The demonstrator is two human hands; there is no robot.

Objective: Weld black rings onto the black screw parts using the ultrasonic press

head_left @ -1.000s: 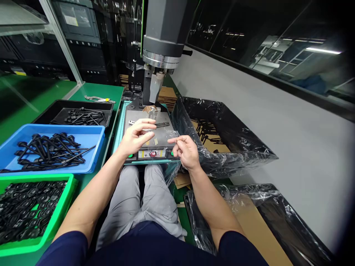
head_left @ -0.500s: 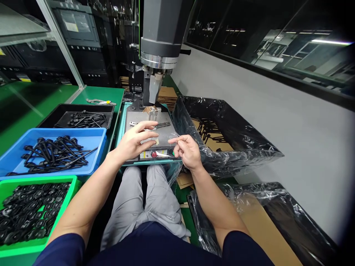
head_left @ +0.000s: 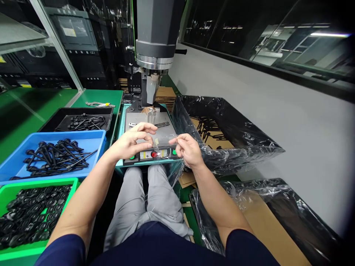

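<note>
Grey machine [head_left: 157, 33], head view: a dark faceted housing with a metal ring, its tool [head_left: 151, 88] pointing down over a flat plate [head_left: 135, 117] at the machine's foot. On that plate, just below the tool, stands a block [head_left: 151, 115] with a copper-coloured part and a clear portion; a dark metal strip [head_left: 162, 125] lies on the plate beside it.

Left hand [head_left: 140, 138]: above the near left part of the machine's plate, fingers curved, thumb drawn close to the fingers with a narrow gap. Whether anything thin is held cannot be determined.

Right hand [head_left: 187, 147]: near the plate's right edge, index finger extended towards the left hand, thumb against it. A grip cannot be confirmed. The hands are apart. Between and below them, a red button [head_left: 154, 154] is set in the machine's front panel.

Left of the machine, a green surface [head_left: 113, 96] carries pliers [head_left: 98, 104], a black tray [head_left: 51, 117] and a blue tray [head_left: 95, 142], both holding black rods, and a green tray [head_left: 74, 183] filled with small black pieces. Right of the machine: a box [head_left: 241, 122] lined with black plastic, containing black parts on cardboard.
</note>
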